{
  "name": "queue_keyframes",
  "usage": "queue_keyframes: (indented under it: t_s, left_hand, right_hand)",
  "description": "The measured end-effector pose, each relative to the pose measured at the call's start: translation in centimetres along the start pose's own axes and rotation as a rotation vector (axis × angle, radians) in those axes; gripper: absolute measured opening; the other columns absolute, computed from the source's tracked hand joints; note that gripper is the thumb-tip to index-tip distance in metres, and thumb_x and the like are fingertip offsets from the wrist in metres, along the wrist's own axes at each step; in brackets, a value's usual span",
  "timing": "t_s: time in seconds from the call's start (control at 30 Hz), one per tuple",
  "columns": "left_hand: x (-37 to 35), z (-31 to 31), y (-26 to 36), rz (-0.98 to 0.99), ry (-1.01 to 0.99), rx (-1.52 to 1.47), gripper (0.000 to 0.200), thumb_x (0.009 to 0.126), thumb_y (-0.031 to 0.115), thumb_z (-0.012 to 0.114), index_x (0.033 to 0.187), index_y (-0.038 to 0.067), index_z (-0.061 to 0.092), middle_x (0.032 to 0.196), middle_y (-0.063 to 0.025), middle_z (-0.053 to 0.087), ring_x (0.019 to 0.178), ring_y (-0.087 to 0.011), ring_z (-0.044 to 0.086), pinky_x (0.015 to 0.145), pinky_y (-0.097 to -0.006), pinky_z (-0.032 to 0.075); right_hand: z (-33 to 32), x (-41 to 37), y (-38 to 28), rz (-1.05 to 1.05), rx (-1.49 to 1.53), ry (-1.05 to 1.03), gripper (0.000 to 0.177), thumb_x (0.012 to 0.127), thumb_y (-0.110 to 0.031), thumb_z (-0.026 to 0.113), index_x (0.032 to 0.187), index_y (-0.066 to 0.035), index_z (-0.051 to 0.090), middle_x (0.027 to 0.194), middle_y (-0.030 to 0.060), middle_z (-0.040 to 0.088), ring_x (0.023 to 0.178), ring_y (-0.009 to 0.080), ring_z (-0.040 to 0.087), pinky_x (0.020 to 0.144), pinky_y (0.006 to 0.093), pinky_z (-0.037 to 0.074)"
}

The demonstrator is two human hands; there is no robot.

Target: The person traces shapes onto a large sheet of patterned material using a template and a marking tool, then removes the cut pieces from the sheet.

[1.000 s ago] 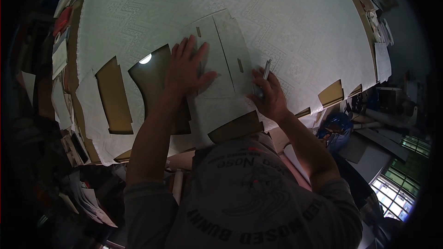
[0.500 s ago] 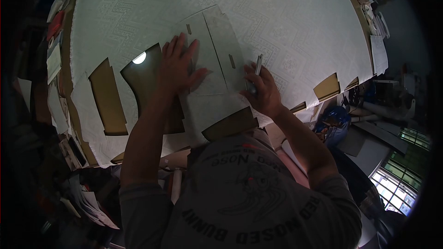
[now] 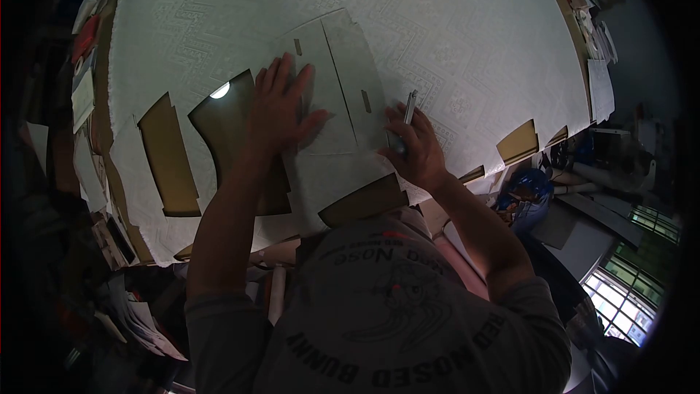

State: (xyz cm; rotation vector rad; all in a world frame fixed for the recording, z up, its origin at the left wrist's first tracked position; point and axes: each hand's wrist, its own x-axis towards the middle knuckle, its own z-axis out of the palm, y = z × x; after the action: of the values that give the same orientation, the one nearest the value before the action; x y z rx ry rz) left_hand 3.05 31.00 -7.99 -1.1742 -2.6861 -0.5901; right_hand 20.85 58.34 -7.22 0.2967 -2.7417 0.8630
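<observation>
My left hand [image 3: 281,102] lies flat with its fingers spread on a pale pattern template [image 3: 324,87], pressing its left half. A dark line runs down the middle of the template, and two small slots are cut in it. The template rests on white patterned fabric [image 3: 452,36]. At its right edge, my right hand [image 3: 417,147] is closed around a slim silver pen [image 3: 410,108], whose upper end sticks up past the fingers. Its lower end is hard to make out near the palm.
Cut-out openings in the fabric show the brown tabletop [image 3: 169,157] at left and along the near edge. Papers [image 3: 87,95] line the left side. A blue plastic-wrapped bundle [image 3: 526,188] sits at right, beyond the table edge, near a window [image 3: 620,303].
Hardly anything differs. The silver pen and my right hand have shifted very slightly, while my left hand stays flat on the template.
</observation>
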Motion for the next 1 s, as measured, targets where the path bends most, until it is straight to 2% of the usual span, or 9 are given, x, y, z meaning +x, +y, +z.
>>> queue_keyframes:
  t_s: [0.3,0.6,0.67,0.8,0.87,1.0]
  left_hand:
    - [0.30,-0.28,0.07,-0.018,-0.049,-0.017,0.087,0.085,0.061,0.074,0.153,0.011,0.052,0.163,-0.0271,0.034,0.149,-0.0483,0.034,0.121,-0.0628,0.027]
    - [0.59,-0.54,0.16,-0.054,-0.081,-0.048,0.089,0.085,0.061,0.074,0.154,0.011,0.050,0.164,-0.0270,0.033,0.150,-0.0479,0.032,0.122,-0.0629,0.025]
    - [0.60,-0.68,0.20,-0.060,-0.094,-0.044,0.089,0.085,0.062,0.074,0.154,0.011,0.050,0.164,-0.0271,0.033,0.150,-0.0478,0.032,0.122,-0.0629,0.025]
    - [0.68,-0.62,0.18,-0.066,-0.110,-0.029,0.090,0.085,0.063,0.073,0.154,0.011,0.049,0.164,-0.0276,0.032,0.150,-0.0478,0.032,0.122,-0.0629,0.025]
    - [0.68,-0.72,0.27,-0.067,-0.113,-0.030,0.090,0.085,0.063,0.073,0.154,0.011,0.049,0.163,-0.0277,0.032,0.150,-0.0478,0.032,0.122,-0.0629,0.025]
    - [0.65,-0.63,0.20,-0.062,-0.103,-0.028,0.090,0.085,0.063,0.073,0.155,0.011,0.048,0.163,-0.0275,0.033,0.150,-0.0478,0.032,0.122,-0.0628,0.025]
  right_hand:
    - [0.12,0.06,0.20,-0.011,0.010,0.004,0.053,0.080,-0.021,0.087,0.122,-0.008,0.058,0.146,0.0160,0.062,0.138,0.0412,0.054,0.118,0.0565,0.039]
    - [-0.06,0.33,0.24,0.010,-0.027,-0.041,0.057,0.075,-0.021,0.089,0.120,-0.008,0.058,0.145,0.0180,0.063,0.137,0.0418,0.055,0.117,0.0580,0.040]
    - [-0.15,0.33,0.27,-0.003,-0.035,-0.073,0.055,0.081,-0.023,0.086,0.123,-0.007,0.055,0.148,0.0211,0.060,0.141,0.0445,0.051,0.116,0.0589,0.040]
    - [-0.13,0.51,0.14,0.022,-0.038,-0.044,0.054,0.075,-0.023,0.088,0.118,-0.008,0.059,0.144,0.0181,0.064,0.137,0.0408,0.055,0.116,0.0575,0.041]
    - [-0.22,0.38,0.22,0.019,-0.036,-0.090,0.053,0.082,-0.024,0.086,0.121,-0.007,0.055,0.147,0.0210,0.061,0.141,0.0443,0.052,0.116,0.0587,0.040]
    - [-0.19,0.43,0.24,0.013,-0.047,-0.088,0.054,0.082,-0.025,0.086,0.121,-0.007,0.055,0.147,0.0209,0.061,0.140,0.0444,0.052,0.115,0.0586,0.041]
